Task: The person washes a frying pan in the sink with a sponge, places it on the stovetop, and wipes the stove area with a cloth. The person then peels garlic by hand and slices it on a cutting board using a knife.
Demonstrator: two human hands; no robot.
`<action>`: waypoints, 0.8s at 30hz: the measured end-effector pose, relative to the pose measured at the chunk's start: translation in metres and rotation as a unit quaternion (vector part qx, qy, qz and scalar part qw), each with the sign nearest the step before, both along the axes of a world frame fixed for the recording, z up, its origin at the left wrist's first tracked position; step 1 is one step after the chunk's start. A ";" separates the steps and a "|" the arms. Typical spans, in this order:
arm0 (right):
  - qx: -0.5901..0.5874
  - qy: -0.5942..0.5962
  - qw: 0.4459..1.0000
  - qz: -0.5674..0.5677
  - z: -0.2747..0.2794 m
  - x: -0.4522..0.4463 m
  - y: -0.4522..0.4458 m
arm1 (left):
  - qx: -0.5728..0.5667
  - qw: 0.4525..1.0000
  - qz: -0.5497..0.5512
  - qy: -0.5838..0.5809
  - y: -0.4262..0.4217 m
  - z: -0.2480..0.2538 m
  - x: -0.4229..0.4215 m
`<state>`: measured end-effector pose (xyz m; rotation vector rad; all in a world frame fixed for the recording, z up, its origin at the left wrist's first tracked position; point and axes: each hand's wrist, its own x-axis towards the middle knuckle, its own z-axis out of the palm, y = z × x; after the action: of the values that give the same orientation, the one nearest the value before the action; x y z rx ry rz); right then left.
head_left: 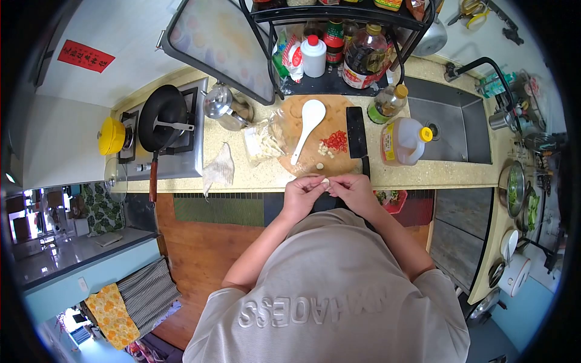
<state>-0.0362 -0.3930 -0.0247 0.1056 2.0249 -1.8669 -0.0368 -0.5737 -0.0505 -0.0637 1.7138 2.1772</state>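
White clove-like piece (pixel 325 182) pinched between left hand (pixel 304 196) and right hand (pixel 353 194) fingertips, grip nearly closed, likely for fine control; chopping board (pixel 335 115) just beyond grip, black knife (pixel 356 131) beyond-right, presumably handy.

a black wok (pixel 161 109) sits on the stove (pixel 180 166).

From here I see a greyish-beige shirt (pixel 345 266), its sleeves (pixel 445 308) short and loose. Raised, same-coloured lettering (pixel 298 312) crosses it towards six o'clock.
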 end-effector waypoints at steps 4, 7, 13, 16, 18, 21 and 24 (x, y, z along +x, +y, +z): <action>-0.012 -0.004 1.000 0.003 -0.002 0.002 0.000 | -0.056 0.997 0.025 0.036 0.000 -0.002 0.000; 0.004 -0.014 1.000 0.007 -0.001 0.002 -0.001 | -0.085 0.995 0.022 0.039 -0.002 -0.001 0.000; 0.009 -0.006 1.000 0.008 -0.008 0.004 0.000 | -0.135 0.989 0.009 0.066 -0.002 0.009 -0.001; 0.016 -0.010 1.000 0.013 -0.008 0.004 0.000 | -0.163 0.983 0.002 0.089 -0.002 0.012 0.000; 0.009 0.000 1.000 0.010 -0.009 0.005 0.000 | -0.171 0.980 0.000 0.101 -0.002 0.014 -0.001; 0.015 -0.008 1.000 -0.002 -0.003 0.005 -0.002 | -0.205 0.972 -0.016 0.110 -0.003 0.019 -0.001; 0.032 0.002 0.999 0.014 -0.003 0.004 0.002 | -0.228 0.966 -0.027 0.116 -0.003 0.020 -0.002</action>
<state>-0.0324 -0.3914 -0.0273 0.0909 2.0796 -1.7879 -0.0385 -0.5764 -0.0307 0.1218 2.2913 1.7643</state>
